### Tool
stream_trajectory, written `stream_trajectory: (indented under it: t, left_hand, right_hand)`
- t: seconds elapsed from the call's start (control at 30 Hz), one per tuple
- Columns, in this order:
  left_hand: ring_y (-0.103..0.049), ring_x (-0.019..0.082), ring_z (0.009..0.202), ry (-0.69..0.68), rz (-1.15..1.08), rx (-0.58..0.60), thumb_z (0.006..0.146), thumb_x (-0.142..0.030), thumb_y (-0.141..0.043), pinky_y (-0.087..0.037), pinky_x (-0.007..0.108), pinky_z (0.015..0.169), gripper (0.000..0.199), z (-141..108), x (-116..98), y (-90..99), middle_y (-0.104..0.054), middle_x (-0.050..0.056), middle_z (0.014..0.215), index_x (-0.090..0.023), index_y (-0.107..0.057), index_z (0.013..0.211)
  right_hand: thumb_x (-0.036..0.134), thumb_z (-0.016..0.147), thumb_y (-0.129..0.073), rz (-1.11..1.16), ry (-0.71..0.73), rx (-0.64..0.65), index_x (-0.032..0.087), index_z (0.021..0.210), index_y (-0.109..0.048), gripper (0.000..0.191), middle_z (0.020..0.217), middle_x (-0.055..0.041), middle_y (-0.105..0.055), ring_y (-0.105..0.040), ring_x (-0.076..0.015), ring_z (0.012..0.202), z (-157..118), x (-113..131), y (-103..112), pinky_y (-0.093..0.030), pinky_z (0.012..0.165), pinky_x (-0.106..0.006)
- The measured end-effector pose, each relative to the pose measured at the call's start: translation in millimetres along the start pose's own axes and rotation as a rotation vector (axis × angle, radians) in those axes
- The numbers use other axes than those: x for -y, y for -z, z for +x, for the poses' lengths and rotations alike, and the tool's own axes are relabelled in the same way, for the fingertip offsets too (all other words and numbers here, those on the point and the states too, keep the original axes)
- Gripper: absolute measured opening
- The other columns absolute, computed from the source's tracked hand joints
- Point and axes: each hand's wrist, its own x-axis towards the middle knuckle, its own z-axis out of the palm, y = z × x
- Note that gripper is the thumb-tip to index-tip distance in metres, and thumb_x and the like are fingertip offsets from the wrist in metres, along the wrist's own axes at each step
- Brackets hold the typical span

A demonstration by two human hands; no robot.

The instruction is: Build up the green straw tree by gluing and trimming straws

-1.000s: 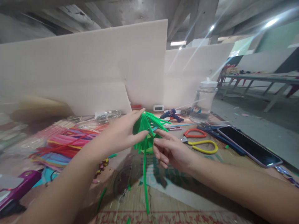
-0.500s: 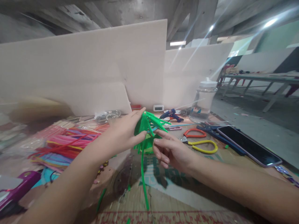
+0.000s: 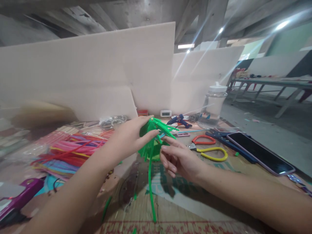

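A cone-shaped bundle of green pipe cleaners (image 3: 148, 139) stands in the middle, its strands fanning down from a tied top. My left hand (image 3: 133, 135) is closed round its left side, thumb in front and fingertips hidden behind the strands. From the bundle one long green pipe cleaner (image 3: 150, 185) hangs toward me. My right hand (image 3: 179, 154) is at the right side of the bundle, thumb and index finger close together beside the strand ends and the other fingers curled. What sits in that pinch is too small to make out. A green round base (image 3: 154, 157) shows beneath.
Colourful pipe cleaners (image 3: 73, 149) lie at left, near a purple tool (image 3: 26, 193). Pliers (image 3: 209, 151) with red and yellow handles, a phone (image 3: 260, 152), a blue glue gun (image 3: 180, 121) and a water bottle (image 3: 213, 105) are at right. White boards (image 3: 97, 71) stand behind.
My left thumb has risen slightly along the front of the bundle, baring more of the long strand. My right hand has stayed almost still beside it.
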Motion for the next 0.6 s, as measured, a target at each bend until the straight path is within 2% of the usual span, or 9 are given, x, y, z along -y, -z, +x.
stream_trajectory:
  t: [0.17,0.37,0.47,0.6]
  left_hand:
    - [-0.067,0.029,0.106,0.064,0.052,-0.085,0.095,-0.038,-0.047,-0.051,0.041,0.089,0.038,1.5,-8.3,-6.9,-0.072,0.009,0.117,-0.017,-0.066,0.121]
    - [-0.067,0.027,0.109,0.031,0.057,-0.081,0.097,-0.038,-0.043,-0.05,0.041,0.094,0.04,-0.4,-4.9,-4.4,-0.072,0.009,0.122,-0.019,-0.065,0.123]
    - [-0.064,0.027,0.116,0.037,0.052,-0.055,0.098,-0.043,-0.042,-0.049,0.043,0.099,0.042,0.1,-2.1,-2.7,-0.069,0.009,0.128,-0.02,-0.063,0.126]
    - [-0.06,0.028,0.123,0.05,-0.026,-0.007,0.099,-0.047,-0.041,-0.046,0.043,0.104,0.045,1.6,5.2,-2.0,-0.064,0.009,0.136,-0.021,-0.061,0.13]
  right_hand:
    - [0.027,0.088,-0.061,-0.002,-0.007,-0.008,0.022,0.113,-0.055,0.026,0.054,0.0044,-0.064,-0.038,-0.0069,0.033,0.1,-1.7,1.0,-0.042,0.032,-0.015]
    - [0.034,0.084,-0.066,-0.024,-0.018,-0.021,0.021,0.114,-0.056,0.034,0.053,0.0054,-0.064,-0.037,-0.0066,0.033,0.3,0.1,-0.8,-0.041,0.033,-0.016]
    - [0.038,0.082,-0.068,-0.09,-0.012,-0.082,0.018,0.128,-0.051,0.053,0.052,0.0058,-0.063,-0.037,-0.0071,0.032,-0.7,0.2,-3.1,-0.04,0.032,-0.017]
    - [0.041,0.086,-0.064,-0.28,0.024,-0.232,0.01,0.152,-0.029,0.081,0.052,0.0062,-0.062,-0.045,-0.009,0.035,-3.0,0.2,-8.3,-0.043,0.038,-0.021]
